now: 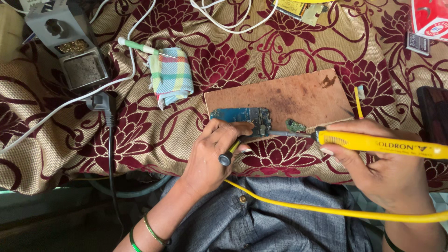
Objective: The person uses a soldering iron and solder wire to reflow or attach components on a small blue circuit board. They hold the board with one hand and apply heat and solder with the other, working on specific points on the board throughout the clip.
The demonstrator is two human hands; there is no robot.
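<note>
Hands over wooden board [298, 95] on floral cloth [154, 135] | left hand [212, 154] pinching a small black-tipped tool [228, 155], perhaps a screwdriver, touching blue circuit board [240, 116] at the board's near edge | right hand [373, 163] closed round yellow soldering iron [378, 143], tip beside circuit board | small green board piece [295, 125] just right of it.

circuit board [242, 116] on wooden board [284, 100] | folded cloth [170, 74] left of it — soldering stand [70, 49] farther left

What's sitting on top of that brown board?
On the brown board lie a blue circuit board and a small green circuit piece. The left hand covers the blue board's lower edge.
</note>
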